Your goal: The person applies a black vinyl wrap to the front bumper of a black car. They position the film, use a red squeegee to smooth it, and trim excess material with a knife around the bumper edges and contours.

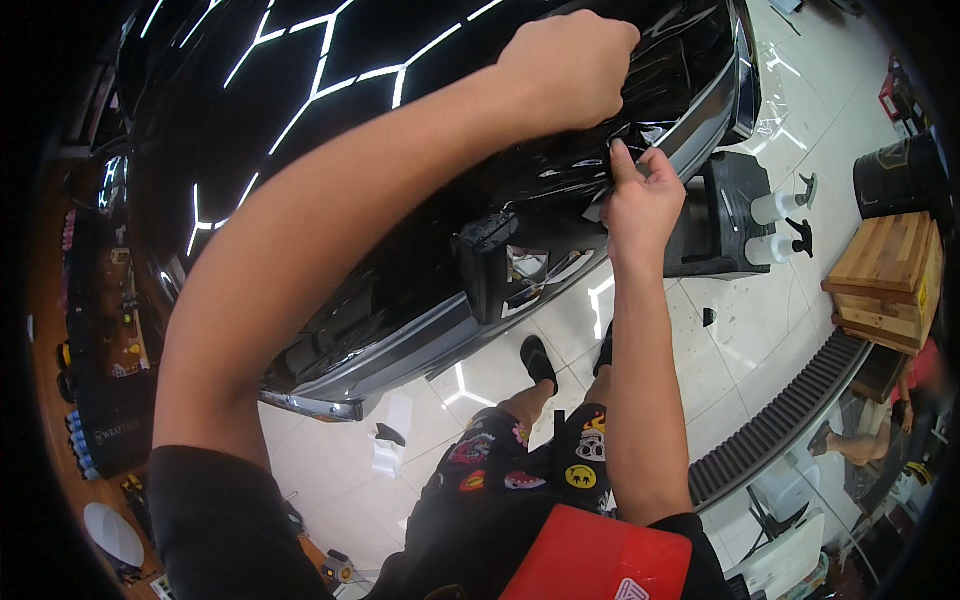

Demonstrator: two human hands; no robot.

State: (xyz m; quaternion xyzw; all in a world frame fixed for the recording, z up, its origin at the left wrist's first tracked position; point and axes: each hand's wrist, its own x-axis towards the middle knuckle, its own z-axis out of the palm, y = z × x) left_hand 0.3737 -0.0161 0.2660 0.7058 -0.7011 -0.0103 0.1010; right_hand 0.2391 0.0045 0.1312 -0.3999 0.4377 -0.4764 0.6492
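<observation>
A glossy black car body (pixel 420 160) fills the upper middle, with crumpled black film (pixel 668 75) along its rounded corner. My left hand (pixel 565 70) is curled closed on that surface near the top; what it holds, if anything, is hidden. Just below it my right hand (pixel 645 205) pinches the loose film edge beside a grey trim strip, thumb up. Lower on the body, left of my right hand, is a dark recessed piece (pixel 485 280) with shiny silver parts. A red flat object (pixel 590 560) lies against my front at the bottom.
A black stand (pixel 710 260) with two spray bottles (pixel 775 230) is right of the car. Further right are a wooden crate (pixel 880 270), a black drum (pixel 890 180), a slatted grey strip (pixel 770 425) and a seated person (pixel 870 440). Tool boards (pixel 105 330) line the left.
</observation>
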